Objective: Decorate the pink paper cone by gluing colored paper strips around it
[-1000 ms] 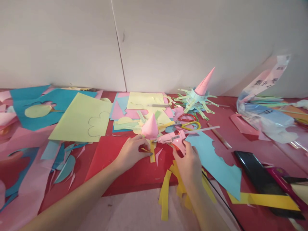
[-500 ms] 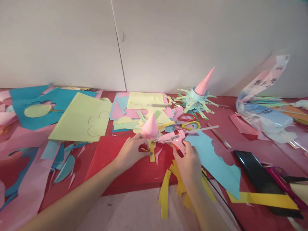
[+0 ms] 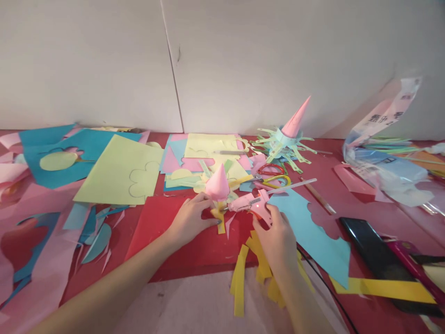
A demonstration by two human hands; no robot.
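- Small pink cone (image 3: 217,184): point up, on the table (image 3: 325,174), roughly mid btwn L & R sides, at far edge of the red sheet (image 3: 167,255); pale green & yellow strips fan out around its base.
- Yellow strip (image 3: 221,226): runs from cone base toward the person, over red sheet; a bent yellow bit sits at its upper part, can't tell if same pc.
- L hand (image 3: 193,216): just L of strip, fingertips by cone base, thumb lower; grip closed on yellow strip.
- R hand (image 3: 276,236): wrapped round handle of pink glue gun (image 3: 252,203); nozzle points L, right by the bent yellow bit. Can't tell if touching.
- Pink scrap (image 3: 229,223): on red sheet, just R of strip.
- Yellow strips (image 3: 239,283): loose, near side, by R forearm.
- Scissors (image 3: 280,180): yellow & red handles, beyond glue gun; clear stick (image 3: 292,186) near them.
- Tall pink cone (image 3: 295,121): tilted R, on light blue base w/ green strips spread, near table's far edge.
- R side: blue paper (image 3: 313,232), pencil (image 3: 320,197), black phone (image 3: 371,253) w/ long yellow strip (image 3: 389,288) across its near end, plastic bag (image 3: 392,171) toward far R corner.
- L side: pale green sheet (image 3: 111,171) w/ drawn scalloped outline, teal paper (image 3: 92,141), pink paper (image 3: 48,273) w/ cutout.
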